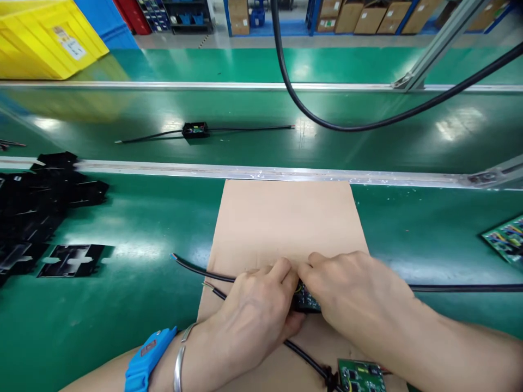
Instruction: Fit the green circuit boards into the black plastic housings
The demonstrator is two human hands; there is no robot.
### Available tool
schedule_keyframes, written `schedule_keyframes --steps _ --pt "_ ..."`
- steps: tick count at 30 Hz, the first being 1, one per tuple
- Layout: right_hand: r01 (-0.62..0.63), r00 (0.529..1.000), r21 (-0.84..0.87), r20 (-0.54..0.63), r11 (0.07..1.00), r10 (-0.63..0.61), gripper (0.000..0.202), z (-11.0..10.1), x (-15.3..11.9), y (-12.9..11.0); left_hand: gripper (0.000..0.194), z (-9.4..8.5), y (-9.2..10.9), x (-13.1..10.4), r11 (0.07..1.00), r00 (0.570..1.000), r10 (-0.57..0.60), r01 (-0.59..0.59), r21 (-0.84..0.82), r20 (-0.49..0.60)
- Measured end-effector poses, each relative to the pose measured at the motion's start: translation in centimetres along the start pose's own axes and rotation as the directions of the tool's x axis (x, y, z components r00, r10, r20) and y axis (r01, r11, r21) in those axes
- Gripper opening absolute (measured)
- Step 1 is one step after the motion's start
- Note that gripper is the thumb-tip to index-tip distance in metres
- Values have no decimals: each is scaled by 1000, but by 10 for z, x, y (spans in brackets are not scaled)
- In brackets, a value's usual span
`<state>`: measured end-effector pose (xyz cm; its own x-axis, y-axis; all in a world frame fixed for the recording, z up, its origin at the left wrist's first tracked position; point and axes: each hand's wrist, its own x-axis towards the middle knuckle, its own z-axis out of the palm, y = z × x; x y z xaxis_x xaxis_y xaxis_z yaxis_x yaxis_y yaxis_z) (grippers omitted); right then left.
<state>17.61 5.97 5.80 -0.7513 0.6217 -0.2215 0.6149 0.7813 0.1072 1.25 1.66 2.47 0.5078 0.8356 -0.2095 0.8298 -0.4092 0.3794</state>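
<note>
Green bench (155, 310), both hands on one black case

A cardboard sheet (286, 218) lies at 6 o'clock, with shelving in the background at 12. Above it, toward 5 o'clock, the left hand (257, 305) and right hand (355, 288) hold the black case (307, 304) between them, fingers curled in narrow; it seems to contain a circuit board, though the fingers cover much of it. Two stripped cable ends (196, 268) point toward 8 o'clock. Near the right forearm, at 5, sits a green board (362, 375). Black casings (44, 196) pile up at 9, a wired box (195, 130) and yellow bin (49, 43) at 10, and another board (506, 239) between 3 and 4.
</note>
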Motion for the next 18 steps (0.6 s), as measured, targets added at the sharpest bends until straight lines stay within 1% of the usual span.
schedule_keyframes --steps 2,6,8,11,14,18 --pt "-30 999 4 -21 1000 30 16 5 -2 2 24 -2 1 1 1000 1000 -6 5 2 17" --pt "-115 992 -11 -61 993 114 14 18 -11 4 40 -4 1 2 1000 999 3 -3 -19 37" --pt "-141 988 -7 -58 990 141 14 21 -14 3 45 -5 0 1 1000 999 19 -18 -25 35" --pt "-158 987 13 -22 987 158 14 19 -15 1 49 -4 -1 1 999 1000 29 -29 -26 7" --pt "-164 986 12 -4 986 164 16 17 -15 -2 45 -4 -1 3 1000 999 29 -29 -10 -28" --pt "-151 987 7 -60 988 152 21 19 -14 -4 39 0 -1 3 999 997 44 -43 16 -65"
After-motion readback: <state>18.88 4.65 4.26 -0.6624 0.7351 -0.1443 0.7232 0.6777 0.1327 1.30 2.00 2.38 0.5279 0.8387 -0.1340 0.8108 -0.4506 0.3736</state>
